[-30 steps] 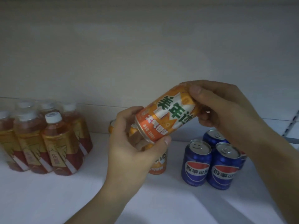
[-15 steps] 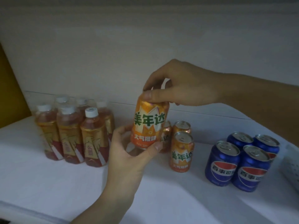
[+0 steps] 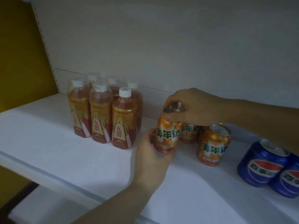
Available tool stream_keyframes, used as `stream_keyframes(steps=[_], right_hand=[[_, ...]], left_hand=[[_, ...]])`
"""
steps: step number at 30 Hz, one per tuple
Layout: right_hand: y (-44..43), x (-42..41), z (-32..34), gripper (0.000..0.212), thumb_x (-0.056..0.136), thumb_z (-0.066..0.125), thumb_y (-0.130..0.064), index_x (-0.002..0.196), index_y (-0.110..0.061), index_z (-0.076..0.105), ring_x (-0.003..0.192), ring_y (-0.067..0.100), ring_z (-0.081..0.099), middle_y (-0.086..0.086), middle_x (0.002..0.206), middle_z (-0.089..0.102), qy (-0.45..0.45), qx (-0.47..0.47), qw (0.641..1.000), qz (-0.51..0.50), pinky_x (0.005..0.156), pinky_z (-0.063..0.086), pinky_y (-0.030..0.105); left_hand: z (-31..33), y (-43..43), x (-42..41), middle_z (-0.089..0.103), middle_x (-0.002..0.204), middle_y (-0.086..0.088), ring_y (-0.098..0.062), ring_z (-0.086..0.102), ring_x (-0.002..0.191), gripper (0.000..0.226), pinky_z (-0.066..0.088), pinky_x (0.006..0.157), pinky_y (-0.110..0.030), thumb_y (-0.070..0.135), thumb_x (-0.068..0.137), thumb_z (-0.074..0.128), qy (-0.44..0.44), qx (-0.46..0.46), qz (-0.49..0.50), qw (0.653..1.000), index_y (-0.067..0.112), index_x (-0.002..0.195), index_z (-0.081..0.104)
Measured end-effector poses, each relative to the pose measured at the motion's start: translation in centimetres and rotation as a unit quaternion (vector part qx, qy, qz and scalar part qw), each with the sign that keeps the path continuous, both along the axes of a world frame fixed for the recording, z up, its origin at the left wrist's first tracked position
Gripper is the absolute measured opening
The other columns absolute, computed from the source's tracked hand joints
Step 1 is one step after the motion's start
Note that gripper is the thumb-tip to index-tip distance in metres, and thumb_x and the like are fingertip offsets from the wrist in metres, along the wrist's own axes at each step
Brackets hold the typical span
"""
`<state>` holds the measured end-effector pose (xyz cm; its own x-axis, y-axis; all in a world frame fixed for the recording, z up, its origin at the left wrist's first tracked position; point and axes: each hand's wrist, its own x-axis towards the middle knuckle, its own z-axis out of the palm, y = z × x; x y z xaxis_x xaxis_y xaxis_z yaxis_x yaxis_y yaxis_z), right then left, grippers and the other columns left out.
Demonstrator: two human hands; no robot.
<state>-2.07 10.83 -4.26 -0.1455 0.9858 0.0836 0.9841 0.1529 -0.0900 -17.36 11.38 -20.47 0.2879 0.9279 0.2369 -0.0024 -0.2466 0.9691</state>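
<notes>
An orange soda can (image 3: pixel 168 135) with green characters stands upright at the middle of the white shelf (image 3: pixel 64 152), at or just above its surface. My right hand (image 3: pixel 192 107) grips its top rim from above, thumb on the front. My left hand (image 3: pixel 152 152) cups its lower part from the left, fingers curled round the base. More orange cans (image 3: pixel 212 146) stand just to the right and behind it.
Several amber drink bottles (image 3: pixel 123 123) with white caps stand in a cluster to the left. Blue cola cans (image 3: pixel 262 164) stand at the right edge. A white back wall rises behind; a yellow side panel (image 3: pixel 21 54) closes the left. The shelf's front lip runs lower left.
The can went from tilted in mid-air to upright and came down to the shelf beside the other orange cans. Both hands moved down with it; my view shifted right and down.
</notes>
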Motion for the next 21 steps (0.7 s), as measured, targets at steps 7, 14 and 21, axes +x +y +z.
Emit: stream_keyframes(steps=[7,14,21], right_hand=[[1.1,0.2,-2.0,0.037,0.096,0.064,-0.046,0.125,-0.022,0.071,0.091,0.006,0.053,-0.025,0.087,0.047,-0.007,0.004,1.000,0.005,0.073,0.041,0.015],[1.1,0.5,-2.8,0.036,0.096,0.066,-0.043,0.123,-0.019,0.073,0.102,0.015,0.061,-0.001,0.107,0.060,-0.003,0.007,1.000,0.016,0.088,0.051,0.031],[1.3,1.1,-3.4,0.042,0.095,0.065,-0.052,0.127,-0.025,0.069,0.104,0.017,0.058,0.001,0.112,0.057,-0.009,-0.009,1.000,0.028,0.091,0.050,0.035]], left_hand=[[-0.6,1.5,0.7,0.067,0.104,0.013,0.005,0.065,0.089,0.058,0.053,0.071,-0.011,0.018,0.069,0.090,0.064,0.040,0.025,0.997,0.027,0.117,0.059],[-0.7,1.9,1.2,0.065,0.100,0.011,0.001,0.064,0.087,0.055,0.058,0.073,-0.023,0.018,0.066,0.091,0.090,0.056,0.043,0.993,0.027,0.109,0.057],[-1.2,2.2,1.6,0.065,0.100,0.007,-0.010,0.066,0.087,0.057,0.060,0.075,-0.035,0.021,0.063,0.093,0.114,0.079,0.064,0.988,0.022,0.109,0.059]])
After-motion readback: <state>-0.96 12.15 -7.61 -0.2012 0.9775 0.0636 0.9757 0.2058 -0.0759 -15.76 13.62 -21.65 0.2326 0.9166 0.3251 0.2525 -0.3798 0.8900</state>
